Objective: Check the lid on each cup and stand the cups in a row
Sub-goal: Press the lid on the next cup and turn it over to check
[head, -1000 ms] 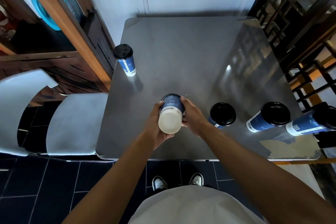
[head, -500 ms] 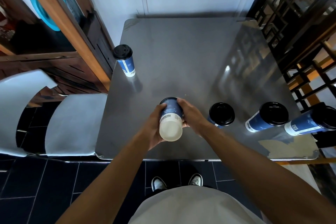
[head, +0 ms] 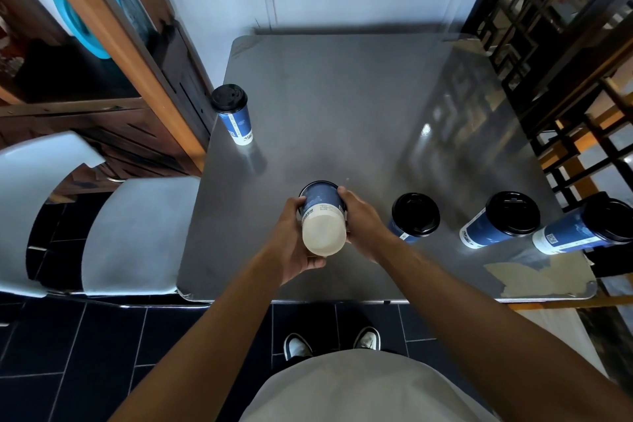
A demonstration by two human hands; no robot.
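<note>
Both hands hold one blue paper cup (head: 322,212) tipped over, its white base facing me and its lid end pointing away, above the grey table (head: 342,106) near the front edge. My left hand (head: 294,243) wraps its left side and underside. My right hand (head: 359,219) grips its right side. The lid on this cup is hidden from me. To the right, three blue cups with black lids stand in a row: one (head: 414,219), another (head: 500,219), and the last (head: 582,233) at the table's right edge. A lone lidded cup (head: 234,115) stands at the far left edge.
A white chair (head: 137,233) sits left of the table. A wooden frame (head: 113,44) leans at the left, and a dark lattice screen (head: 565,44) lines the right side. A worn pale patch (head: 534,274) marks the table's front right corner. My shoes (head: 332,343) show below the table edge.
The tipped cup has shifted slightly nearer to me and lower in both hands; the standing cups have not moved.
</note>
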